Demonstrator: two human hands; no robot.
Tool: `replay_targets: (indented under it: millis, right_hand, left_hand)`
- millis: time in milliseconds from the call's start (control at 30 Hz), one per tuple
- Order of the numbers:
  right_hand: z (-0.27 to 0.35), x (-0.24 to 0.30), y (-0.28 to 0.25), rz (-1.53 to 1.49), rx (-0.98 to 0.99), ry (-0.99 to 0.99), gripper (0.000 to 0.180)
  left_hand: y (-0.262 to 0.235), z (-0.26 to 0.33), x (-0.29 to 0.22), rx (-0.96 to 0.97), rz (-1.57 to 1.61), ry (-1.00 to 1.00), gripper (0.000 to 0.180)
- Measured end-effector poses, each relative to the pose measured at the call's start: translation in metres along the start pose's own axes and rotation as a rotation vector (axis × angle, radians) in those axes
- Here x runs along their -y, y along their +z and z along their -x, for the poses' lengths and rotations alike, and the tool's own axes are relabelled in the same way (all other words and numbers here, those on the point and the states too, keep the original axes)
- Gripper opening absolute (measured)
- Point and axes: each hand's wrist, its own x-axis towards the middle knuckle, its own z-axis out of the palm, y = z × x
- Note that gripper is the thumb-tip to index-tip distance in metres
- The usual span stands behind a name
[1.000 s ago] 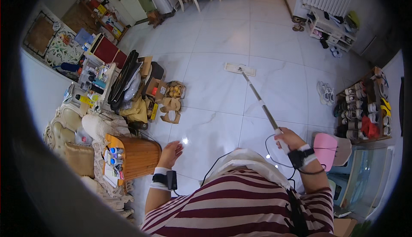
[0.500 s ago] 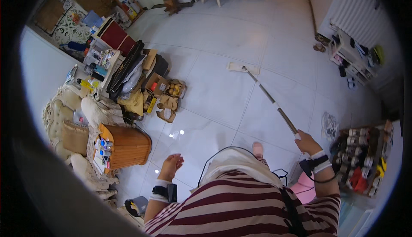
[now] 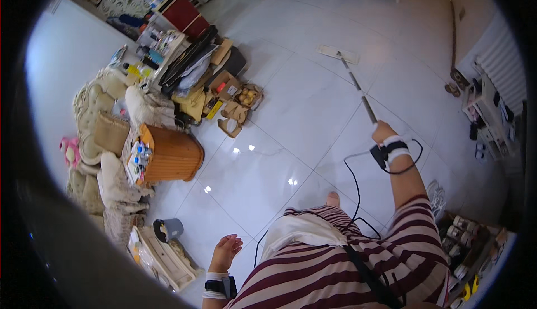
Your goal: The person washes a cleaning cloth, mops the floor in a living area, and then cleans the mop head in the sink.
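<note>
My right hand (image 3: 384, 132) is closed round the upper end of a flat mop's metal pole (image 3: 357, 83), with the arm stretched out ahead. The pole slants away and a little to the left, down to a pale rectangular mop head (image 3: 348, 56) lying on the tiled floor. My left hand (image 3: 226, 251) hangs near my left side, touching nothing, its fingers loosely bent and apart. Each wrist wears a white band with a black strapped device, and a black cable loops from the right one.
Shiny white tiles (image 3: 268, 169) cover the floor. At left stand a wooden cabinet (image 3: 173, 152), a grey bin (image 3: 169, 229), a tufted sofa (image 3: 95, 132) and cardboard boxes (image 3: 226, 88). On the right are a white shoe rack (image 3: 485, 120), loose shoes and a second shoe rack (image 3: 467, 242).
My right arm has reached farther forward, pushing the mop away from me. The view has shifted, bringing the grey bin more fully into sight. My left hand stays free.
</note>
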Motion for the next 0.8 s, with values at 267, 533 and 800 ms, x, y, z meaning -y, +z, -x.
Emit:
replay_targets:
  millis: [267, 533, 800]
  right_hand:
    - [0.140, -0.123, 0.027, -0.010, -0.021, -0.357, 0.059]
    - [0.368, -0.109, 0.018, 0.223, 0.242, -0.143, 0.070]
    - [0.533, -0.077, 0.001, 0.127, 0.519, -0.175, 0.067]
  left_hand:
    - [-0.019, -0.006, 0.040, 0.000, 0.043, 0.005, 0.027]
    - [-0.061, -0.024, 0.061, 0.140, -0.012, 0.077, 0.026]
    - [-0.132, -0.004, 0.110, 0.074, 0.069, 0.017, 0.024]
